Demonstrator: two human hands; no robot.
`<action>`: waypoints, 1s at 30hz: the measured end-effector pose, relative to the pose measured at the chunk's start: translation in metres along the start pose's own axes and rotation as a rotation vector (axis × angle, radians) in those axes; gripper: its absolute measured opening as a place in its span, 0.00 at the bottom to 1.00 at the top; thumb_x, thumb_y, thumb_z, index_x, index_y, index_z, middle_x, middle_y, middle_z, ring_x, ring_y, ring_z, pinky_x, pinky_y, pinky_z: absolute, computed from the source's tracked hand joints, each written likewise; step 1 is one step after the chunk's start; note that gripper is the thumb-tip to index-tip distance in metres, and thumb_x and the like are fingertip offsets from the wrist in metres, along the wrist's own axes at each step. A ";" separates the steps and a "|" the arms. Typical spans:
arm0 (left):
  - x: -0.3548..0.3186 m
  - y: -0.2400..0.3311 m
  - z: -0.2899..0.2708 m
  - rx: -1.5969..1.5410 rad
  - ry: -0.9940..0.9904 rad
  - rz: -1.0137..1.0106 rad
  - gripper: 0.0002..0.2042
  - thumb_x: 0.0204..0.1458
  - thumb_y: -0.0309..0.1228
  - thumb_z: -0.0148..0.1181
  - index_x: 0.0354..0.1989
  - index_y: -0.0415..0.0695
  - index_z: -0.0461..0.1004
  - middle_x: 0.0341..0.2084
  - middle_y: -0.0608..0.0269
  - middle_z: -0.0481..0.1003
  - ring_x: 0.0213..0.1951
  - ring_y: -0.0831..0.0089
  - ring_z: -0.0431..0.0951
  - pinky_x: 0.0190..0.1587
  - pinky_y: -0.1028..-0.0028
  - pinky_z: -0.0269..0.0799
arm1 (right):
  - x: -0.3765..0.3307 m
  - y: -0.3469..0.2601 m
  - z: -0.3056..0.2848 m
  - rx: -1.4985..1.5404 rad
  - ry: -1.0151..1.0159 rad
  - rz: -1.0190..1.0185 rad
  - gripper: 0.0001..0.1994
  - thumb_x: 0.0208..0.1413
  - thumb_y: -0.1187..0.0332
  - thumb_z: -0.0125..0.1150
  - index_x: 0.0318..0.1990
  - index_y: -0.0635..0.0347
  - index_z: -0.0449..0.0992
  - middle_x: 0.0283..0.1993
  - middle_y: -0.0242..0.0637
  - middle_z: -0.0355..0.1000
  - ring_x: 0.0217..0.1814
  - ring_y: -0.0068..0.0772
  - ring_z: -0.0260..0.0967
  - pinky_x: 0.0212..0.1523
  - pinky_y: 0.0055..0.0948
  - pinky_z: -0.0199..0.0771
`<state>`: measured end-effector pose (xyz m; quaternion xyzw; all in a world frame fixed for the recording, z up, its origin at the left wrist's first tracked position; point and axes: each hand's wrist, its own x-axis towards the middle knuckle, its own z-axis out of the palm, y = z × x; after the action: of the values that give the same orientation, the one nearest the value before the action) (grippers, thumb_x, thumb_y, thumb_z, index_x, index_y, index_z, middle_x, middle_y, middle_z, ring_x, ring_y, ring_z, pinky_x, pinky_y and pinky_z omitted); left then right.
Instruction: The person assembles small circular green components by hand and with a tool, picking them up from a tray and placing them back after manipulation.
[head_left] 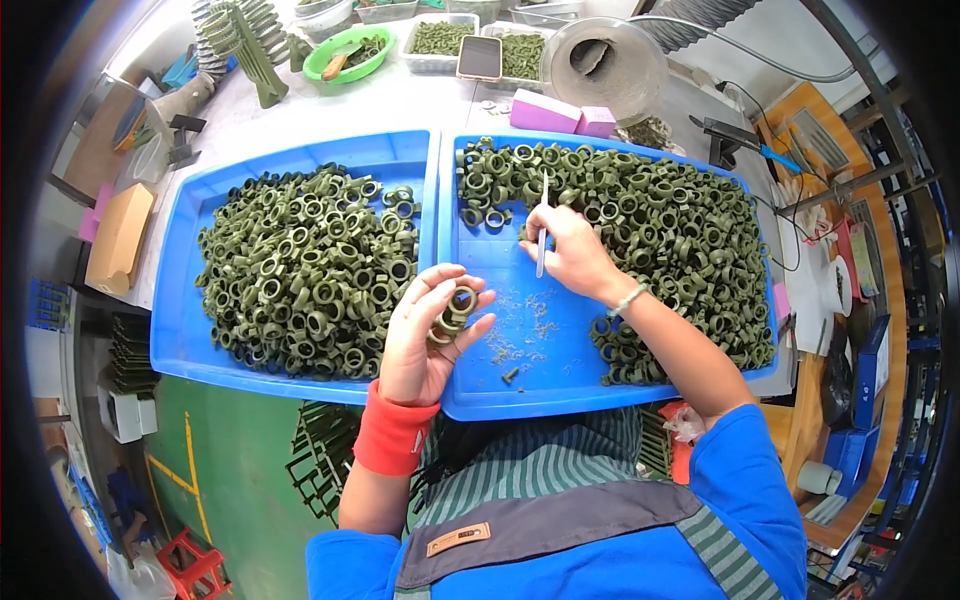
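Note:
My left hand [412,335], wearing a red wristband [392,432], is closed around a small stack of green rings [455,313] over the gap between two blue trays. Exactly how many rings it holds is hidden by the fingers. My right hand [578,258] grips a thin silver knife-like tool [541,250], which stands nearly upright, its tip toward the far side. Its fingertips are at the edge of a heap of green rings [670,220] in the right tray [515,395]; whether they also touch a ring I cannot tell. Another heap of rings [300,270] fills the left tray [180,345].
Green shavings [520,325] and a small green scrap [510,376] lie on the right tray's floor. Behind are a pink block [545,111], a phone [480,58], a green bowl [320,72] and a duct mouth [600,65]. A cardboard box [120,240] stands left.

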<state>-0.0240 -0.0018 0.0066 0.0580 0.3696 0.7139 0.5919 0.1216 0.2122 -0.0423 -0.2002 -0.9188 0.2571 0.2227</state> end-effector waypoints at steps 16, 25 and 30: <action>0.004 -0.018 0.006 -0.039 -0.110 -0.179 0.14 0.66 0.30 0.55 0.57 0.41 0.70 0.40 0.61 0.76 0.35 0.79 0.77 0.30 0.87 0.75 | -0.034 -0.076 -0.032 1.033 -0.061 0.094 0.09 0.66 0.79 0.55 0.37 0.57 0.62 0.54 0.49 0.76 0.55 0.23 0.72 0.56 0.26 0.72; 0.000 -0.027 0.015 0.521 -0.011 0.404 0.08 0.59 0.21 0.61 0.46 0.40 0.75 0.35 0.64 0.77 0.33 0.81 0.76 0.32 0.82 0.72 | -0.040 -0.081 -0.034 0.982 -0.019 0.141 0.09 0.65 0.81 0.52 0.36 0.58 0.61 0.54 0.50 0.76 0.56 0.24 0.71 0.57 0.27 0.72; -0.002 -0.027 0.014 0.615 -0.019 0.466 0.11 0.60 0.21 0.60 0.51 0.38 0.75 0.39 0.62 0.78 0.36 0.79 0.78 0.35 0.80 0.76 | -0.039 -0.076 -0.036 0.931 -0.023 0.151 0.09 0.65 0.81 0.55 0.36 0.59 0.61 0.50 0.48 0.77 0.54 0.28 0.73 0.57 0.31 0.75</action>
<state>0.0057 0.0039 0.0009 0.3221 0.5378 0.6845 0.3721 0.1528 0.1478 0.0159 -0.1424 -0.6910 0.6596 0.2593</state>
